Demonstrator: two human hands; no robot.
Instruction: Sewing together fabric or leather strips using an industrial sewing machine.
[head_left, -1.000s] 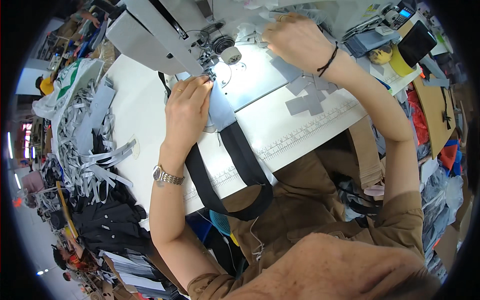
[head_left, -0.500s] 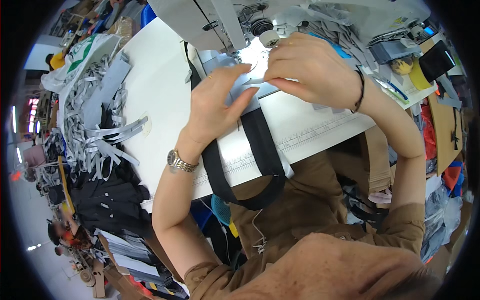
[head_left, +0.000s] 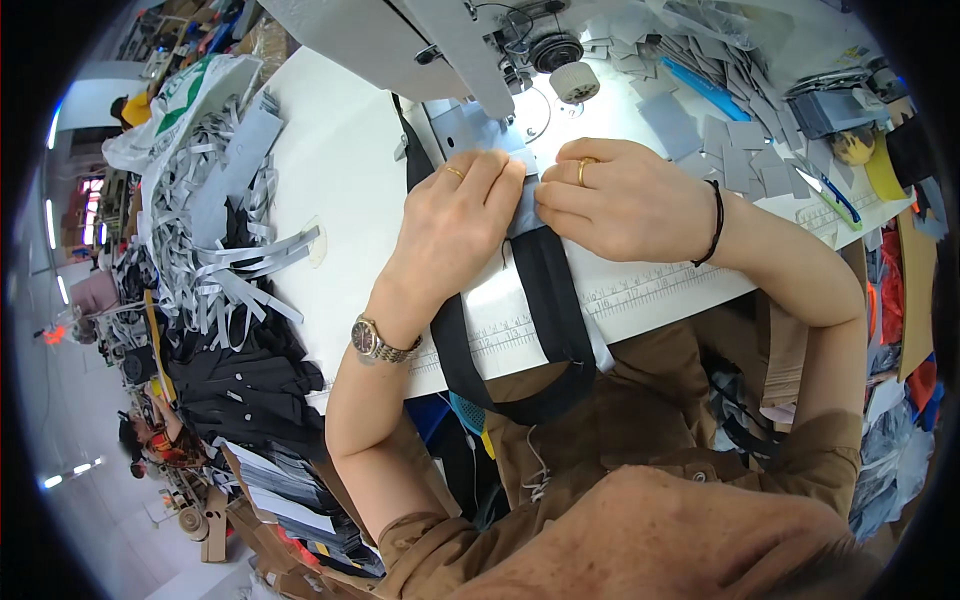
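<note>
A small grey piece of material [head_left: 524,212] lies over the end of a black webbing strap [head_left: 552,290], just in front of the sewing machine's needle area. My left hand [head_left: 455,222] is closed, its fingertips pressed on the left side of the grey piece. From the right, my right hand [head_left: 630,200] pinches the same piece at its edge, fingers curled. The strap loops off the table's front edge and comes back up under my left wrist. Above my hands is the white sewing machine head [head_left: 400,55], with a round white knob [head_left: 575,83] beside it.
Grey rectangular pieces [head_left: 740,165] lie scattered at the right, near a blue tool [head_left: 705,88] and small scissors [head_left: 835,198]. A pile of grey strips [head_left: 195,220] hangs at the left above dark garments [head_left: 240,385]. A printed ruler [head_left: 500,335] runs along the table's front edge.
My hands were raised with fingers apart around a small grey piece; now both are lower, with fingers closed on the grey piece at the strap. The view has shifted slightly.
</note>
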